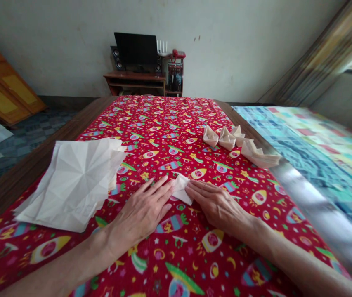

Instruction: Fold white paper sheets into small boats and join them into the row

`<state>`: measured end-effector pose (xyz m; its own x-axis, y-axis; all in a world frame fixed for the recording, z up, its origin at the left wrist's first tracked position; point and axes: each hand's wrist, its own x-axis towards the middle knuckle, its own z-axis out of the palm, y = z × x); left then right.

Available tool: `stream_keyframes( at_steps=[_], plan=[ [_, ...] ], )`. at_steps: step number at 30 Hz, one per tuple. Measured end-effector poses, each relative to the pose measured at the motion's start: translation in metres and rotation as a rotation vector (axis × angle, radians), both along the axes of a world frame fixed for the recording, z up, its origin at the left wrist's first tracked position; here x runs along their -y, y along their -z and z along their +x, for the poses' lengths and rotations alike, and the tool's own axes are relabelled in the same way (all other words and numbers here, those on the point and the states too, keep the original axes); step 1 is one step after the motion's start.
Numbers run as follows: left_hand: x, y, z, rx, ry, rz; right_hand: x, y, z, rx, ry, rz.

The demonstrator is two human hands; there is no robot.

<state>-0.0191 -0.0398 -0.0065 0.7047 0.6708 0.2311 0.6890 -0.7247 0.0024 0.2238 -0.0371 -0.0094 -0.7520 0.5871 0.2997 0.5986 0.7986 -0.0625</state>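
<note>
Room with pale wall; against it, a dark monitor on a brown desk, a red telephone to its right. Table covered by a red cloth printed with rockets, stars and moons.

Item: one small folded paper, white, lying on the cloth directly between the two hands and in front of the person. Its side edges run under the fingers, so the long axis cannot be told for certain; one visible edge slants down to the right.

Left hand: palm down, fingers extended, tips at the paper's left edge. Right hand: likewise flattened, fingers together, tips at the right edge. Both touch the paper, neither clearly nearer; no grip visible.

Left of the hands: a stack of creased sheets, uppermost sheet unfolded. Beyond the right hand, near the table's right side: folded paper shapes, grouped.

Markings: no brand, label or writing legible on paper, cloth or monitor.
</note>
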Motion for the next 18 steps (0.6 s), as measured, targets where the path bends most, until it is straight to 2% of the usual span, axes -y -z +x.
stream_keyframes(
  at_steps=[3, 5, 10, 15, 18],
  plan=[
    [-0.001, 0.003, -0.002, 0.049, 0.015, 0.001, 0.0, 0.0, -0.003, -0.004, 0.009, 0.039],
    [-0.005, 0.005, -0.004, 0.152, 0.014, -0.011, -0.001, 0.0, -0.007, 0.038, 0.041, 0.056],
    [-0.022, 0.003, -0.009, 0.473, -0.116, -0.11, -0.005, -0.002, -0.015, 0.079, 0.086, 0.031],
    [-0.025, -0.001, -0.006, 0.467, -0.161, -0.242, -0.008, -0.001, -0.015, 0.022, 0.11, 0.016],
    [-0.024, -0.001, -0.001, 0.478, -0.156, -0.269, -0.008, 0.001, -0.014, -0.013, 0.111, 0.002]
  ],
)
